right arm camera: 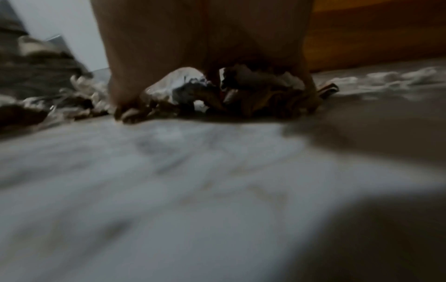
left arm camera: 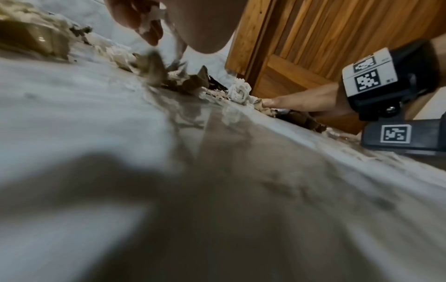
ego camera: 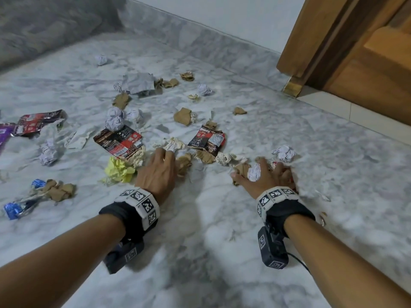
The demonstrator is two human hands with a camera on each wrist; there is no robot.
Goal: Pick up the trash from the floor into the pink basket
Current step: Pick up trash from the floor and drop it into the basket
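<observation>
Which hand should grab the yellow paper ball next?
The left hand, probably. The yellow paper ball lies right beside it, while the right hand is farther off and already full of scraps.

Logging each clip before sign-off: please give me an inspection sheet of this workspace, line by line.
Surface: grey-white marble floor, bare in front of the arms, littered beyond.
Job's things: crumpled white paper balls, brown paper scraps, red snack wrappers, a yellow paper wad, blue wrappers. The pink basket is not in view.
Clutter: nothing seen apart from the trash.
Hands: left hand pinches cream paper; right hand grips a bunch of white and brown scraps.
Cables: a thin black cord runs from the right wrist camera.
Surroundings: wooden door, white wall, grey sofa.
</observation>
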